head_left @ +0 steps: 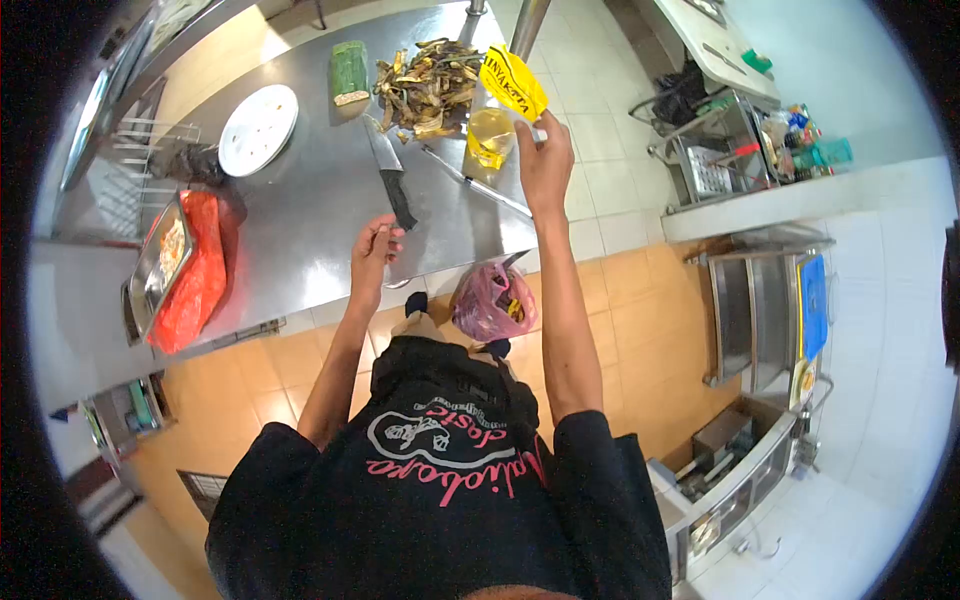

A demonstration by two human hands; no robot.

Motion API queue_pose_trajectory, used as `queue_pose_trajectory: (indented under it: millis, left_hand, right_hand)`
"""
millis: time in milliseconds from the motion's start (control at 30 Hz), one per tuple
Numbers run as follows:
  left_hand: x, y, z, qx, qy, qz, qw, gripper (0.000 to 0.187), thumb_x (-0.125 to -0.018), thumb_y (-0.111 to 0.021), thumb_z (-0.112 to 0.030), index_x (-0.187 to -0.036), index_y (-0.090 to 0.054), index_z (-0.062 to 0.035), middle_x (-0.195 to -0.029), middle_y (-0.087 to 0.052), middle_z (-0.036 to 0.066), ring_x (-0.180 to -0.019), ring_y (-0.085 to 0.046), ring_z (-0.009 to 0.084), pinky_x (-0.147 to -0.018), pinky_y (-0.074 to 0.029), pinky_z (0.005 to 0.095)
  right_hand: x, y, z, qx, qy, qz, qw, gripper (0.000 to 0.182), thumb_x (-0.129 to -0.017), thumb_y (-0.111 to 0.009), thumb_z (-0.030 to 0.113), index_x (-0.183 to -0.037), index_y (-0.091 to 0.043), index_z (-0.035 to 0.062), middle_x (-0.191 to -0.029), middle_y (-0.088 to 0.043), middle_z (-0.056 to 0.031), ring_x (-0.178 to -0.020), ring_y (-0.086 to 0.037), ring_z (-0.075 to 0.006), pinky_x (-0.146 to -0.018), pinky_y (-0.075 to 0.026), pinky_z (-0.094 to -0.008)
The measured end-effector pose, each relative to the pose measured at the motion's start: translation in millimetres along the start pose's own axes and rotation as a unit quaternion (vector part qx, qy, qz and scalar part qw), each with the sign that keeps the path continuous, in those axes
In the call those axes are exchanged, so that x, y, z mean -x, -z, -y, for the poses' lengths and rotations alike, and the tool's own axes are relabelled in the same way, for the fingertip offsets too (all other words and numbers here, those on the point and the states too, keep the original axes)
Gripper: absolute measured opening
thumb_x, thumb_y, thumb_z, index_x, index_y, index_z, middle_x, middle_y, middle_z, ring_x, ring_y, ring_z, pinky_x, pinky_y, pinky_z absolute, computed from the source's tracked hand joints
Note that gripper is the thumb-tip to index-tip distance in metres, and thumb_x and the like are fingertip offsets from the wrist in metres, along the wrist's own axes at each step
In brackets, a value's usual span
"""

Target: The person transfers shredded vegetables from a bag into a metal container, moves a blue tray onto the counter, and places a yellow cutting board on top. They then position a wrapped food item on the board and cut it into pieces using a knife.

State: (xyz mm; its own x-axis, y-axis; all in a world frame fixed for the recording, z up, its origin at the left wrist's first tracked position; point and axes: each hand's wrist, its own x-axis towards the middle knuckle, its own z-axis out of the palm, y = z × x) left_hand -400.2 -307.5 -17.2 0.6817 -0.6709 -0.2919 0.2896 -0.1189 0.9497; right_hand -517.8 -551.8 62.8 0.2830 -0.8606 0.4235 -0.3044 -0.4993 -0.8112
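My right hand (547, 165) pinches the edge of a yellow cooking oil pouch (512, 82) at the table's right end. The pouch's see-through lower part (491, 132) shows pale yellow oil. Near the table's front edge, my left hand (374, 250) has its fingers curled and pressed together. Whether anything small is between them I cannot make out. Just beyond those fingertips lies the black handle of a kitchen knife (386, 160), its blade pointing away from me. A thin white-handled tool (478, 184) rests between the knife and the pouch.
Dark peelings (428, 90) are heaped beside a green leaf-wrapped bundle (349, 72). A white plate (258, 130) sits at left, near a metal tray (158, 265) with red plastic (199, 270). A pink plastic bag (494, 302) is below the table's front edge. Metal shelving (752, 320) stands at right.
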Motion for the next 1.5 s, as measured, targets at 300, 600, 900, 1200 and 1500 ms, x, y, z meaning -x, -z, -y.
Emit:
queue_pose_trajectory:
  millis: [300, 600, 900, 1200, 1500]
  left_hand:
    - [55.1, -68.7, 6.2, 0.000, -0.039, -0.005, 0.999, 0.025, -0.098, -0.047, -0.021, -0.117, -0.057, -0.0083, -0.096, -0.062, 0.001, -0.079, -0.054, 0.0076, -0.069, -0.045, 0.0234]
    - [40.8, -134.5, 9.3, -0.059, -0.044, 0.158, 0.985, 0.024, -0.099, -0.046, -0.018, -0.119, -0.055, -0.0083, -0.103, -0.061, 0.002, -0.085, -0.053, 0.0085, -0.075, -0.045, 0.0240]
    - [83.6, -235.4, 52.6, -0.032, -0.009, 0.193, 0.981, 0.023, -0.098, -0.046, -0.018, -0.118, -0.055, -0.0104, -0.102, -0.061, 0.001, -0.086, -0.055, 0.0085, -0.074, -0.044, 0.0235]
    - [124.1, -398.5, 69.8, -0.007, 0.013, 0.234, 0.972, 0.024, -0.097, -0.050, -0.020, -0.117, -0.056, -0.0092, -0.102, -0.059, -0.001, -0.085, -0.054, 0.0061, -0.074, -0.043, 0.0207]
    - [109.5, -483.9, 98.7, -0.038, 0.027, 0.285, 0.957, 0.029, -0.096, -0.053, -0.028, -0.120, -0.055, -0.0117, -0.106, -0.060, 0.000, -0.092, -0.052, 0.0100, -0.078, -0.042, 0.0256]
  right_hand:
    - [96.4, 80.4, -8.0, -0.056, -0.071, 0.178, 0.980, 0.023, -0.093, -0.054, 0.017, -0.097, -0.062, -0.0034, -0.087, -0.061, -0.0188, -0.077, -0.058, -0.0303, -0.072, -0.046, -0.0355]
    - [137.3, 148.5, -40.6, -0.005, -0.036, 0.137, 0.990, 0.022, -0.090, -0.054, 0.016, -0.101, -0.063, -0.0024, -0.097, -0.061, -0.0187, -0.094, -0.057, -0.0349, -0.084, -0.045, -0.0396]
    - [129.0, 253.4, -81.3, 0.021, -0.009, 0.135, 0.991, 0.020, -0.090, -0.054, 0.012, -0.100, -0.063, -0.0021, -0.097, -0.061, -0.0173, -0.095, -0.056, -0.0334, -0.083, -0.045, -0.0388]
    - [118.5, 384.7, -131.2, 0.043, 0.007, 0.084, 0.995, 0.017, -0.088, -0.055, 0.007, -0.101, -0.062, -0.0009, -0.097, -0.059, -0.0164, -0.093, -0.056, -0.0336, -0.080, -0.046, -0.0396]
    - [91.3, 470.4, -188.5, 0.066, -0.030, 0.009, 0.997, 0.016, -0.087, -0.057, 0.005, -0.100, -0.062, -0.0011, -0.097, -0.060, -0.0159, -0.091, -0.056, -0.0333, -0.079, -0.046, -0.0393]
